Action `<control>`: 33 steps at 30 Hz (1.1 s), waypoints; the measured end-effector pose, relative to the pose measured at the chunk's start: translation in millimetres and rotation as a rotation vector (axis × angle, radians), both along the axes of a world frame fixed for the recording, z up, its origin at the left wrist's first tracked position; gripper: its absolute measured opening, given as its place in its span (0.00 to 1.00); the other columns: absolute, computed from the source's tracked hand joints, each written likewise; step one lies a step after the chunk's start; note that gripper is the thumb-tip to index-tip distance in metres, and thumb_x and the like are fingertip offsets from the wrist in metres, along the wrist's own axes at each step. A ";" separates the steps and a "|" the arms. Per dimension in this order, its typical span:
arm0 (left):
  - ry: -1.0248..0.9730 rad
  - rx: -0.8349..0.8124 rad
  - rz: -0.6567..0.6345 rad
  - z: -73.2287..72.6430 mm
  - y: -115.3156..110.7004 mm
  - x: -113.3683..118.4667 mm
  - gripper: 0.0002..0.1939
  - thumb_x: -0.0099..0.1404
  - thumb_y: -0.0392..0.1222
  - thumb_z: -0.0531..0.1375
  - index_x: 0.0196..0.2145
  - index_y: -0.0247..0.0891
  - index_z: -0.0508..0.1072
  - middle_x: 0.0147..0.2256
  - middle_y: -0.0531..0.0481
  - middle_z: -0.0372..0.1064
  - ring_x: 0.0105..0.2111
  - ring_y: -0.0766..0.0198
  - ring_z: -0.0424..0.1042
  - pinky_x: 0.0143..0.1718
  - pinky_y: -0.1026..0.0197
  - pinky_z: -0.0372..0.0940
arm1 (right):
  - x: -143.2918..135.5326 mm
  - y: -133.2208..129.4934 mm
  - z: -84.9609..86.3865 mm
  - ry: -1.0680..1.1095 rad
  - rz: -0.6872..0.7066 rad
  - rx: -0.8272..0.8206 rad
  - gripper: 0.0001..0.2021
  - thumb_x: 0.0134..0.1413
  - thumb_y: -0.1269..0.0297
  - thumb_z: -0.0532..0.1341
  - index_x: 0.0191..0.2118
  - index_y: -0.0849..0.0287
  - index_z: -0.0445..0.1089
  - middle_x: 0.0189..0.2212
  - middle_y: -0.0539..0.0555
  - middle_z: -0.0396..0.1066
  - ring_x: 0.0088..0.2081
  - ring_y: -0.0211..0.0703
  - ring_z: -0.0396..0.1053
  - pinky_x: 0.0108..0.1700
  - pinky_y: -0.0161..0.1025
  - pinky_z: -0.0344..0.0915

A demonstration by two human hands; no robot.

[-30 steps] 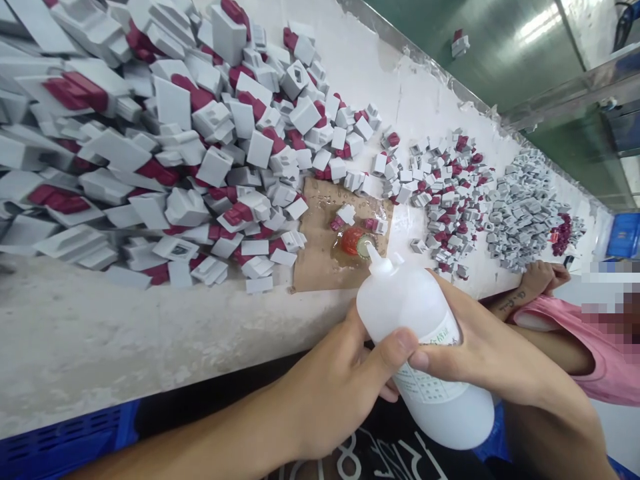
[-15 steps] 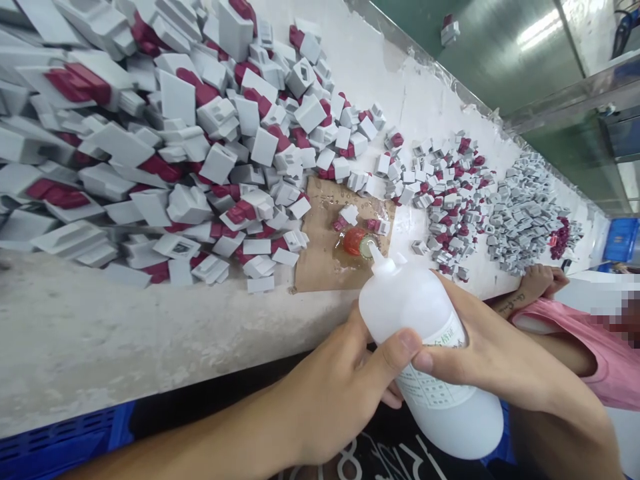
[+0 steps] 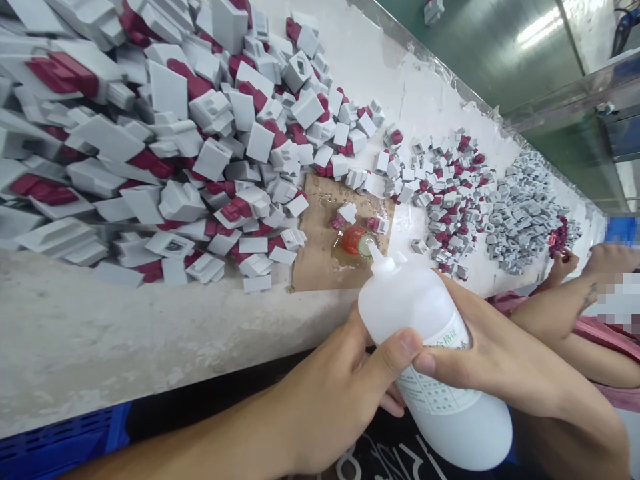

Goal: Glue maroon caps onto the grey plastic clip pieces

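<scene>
My left hand (image 3: 350, 393) and my right hand (image 3: 480, 340) are both wrapped round a large white plastic bottle (image 3: 415, 307) with a printed paper label. The bottle lies tilted, its narrow nozzle pointing away from me at the open mouth of a small red-orange container (image 3: 353, 240). Whether the tip is inside the mouth or just over it, I cannot tell. That container rests on a wet piece of brown cardboard (image 3: 320, 267). Two small grey-and-maroon plastic parts (image 3: 347, 213) sit on the cardboard just beyond it.
A big heap of grey and maroon plastic parts (image 3: 200, 153) covers the table's left side. Smaller piles (image 3: 445, 193) and a grey heap (image 3: 525, 207) run off to the right. A co-worker's arm (image 3: 555, 313) is at the right edge. A blue crate (image 3: 75, 427) stands below the table.
Both hands keep their grip, and the bottle's base has shifted slightly right and down. The co-worker at the right has moved an arm up and across. The view has shifted slightly.
</scene>
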State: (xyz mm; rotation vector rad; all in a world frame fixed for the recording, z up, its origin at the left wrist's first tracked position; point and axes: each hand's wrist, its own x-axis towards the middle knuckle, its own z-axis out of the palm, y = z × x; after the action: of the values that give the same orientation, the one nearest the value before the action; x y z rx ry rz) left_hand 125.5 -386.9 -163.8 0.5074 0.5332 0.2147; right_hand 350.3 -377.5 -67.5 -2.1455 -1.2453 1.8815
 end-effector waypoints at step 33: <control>0.001 -0.042 -0.013 2.2 -0.6 -2.9 0.43 0.82 0.75 0.60 0.80 0.45 0.68 0.67 0.33 0.80 0.45 0.50 0.88 0.48 0.51 0.85 | -0.6 0.5 4.8 -0.007 0.022 0.014 0.33 0.53 0.45 0.86 0.60 0.50 0.79 0.46 0.52 0.84 0.46 0.57 0.82 0.46 0.45 0.81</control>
State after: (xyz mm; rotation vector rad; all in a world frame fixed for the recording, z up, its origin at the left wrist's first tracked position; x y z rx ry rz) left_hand 122.6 -387.6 -161.6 0.4696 0.5338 0.1901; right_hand 349.7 -377.0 -62.6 -2.1427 -1.2843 1.8689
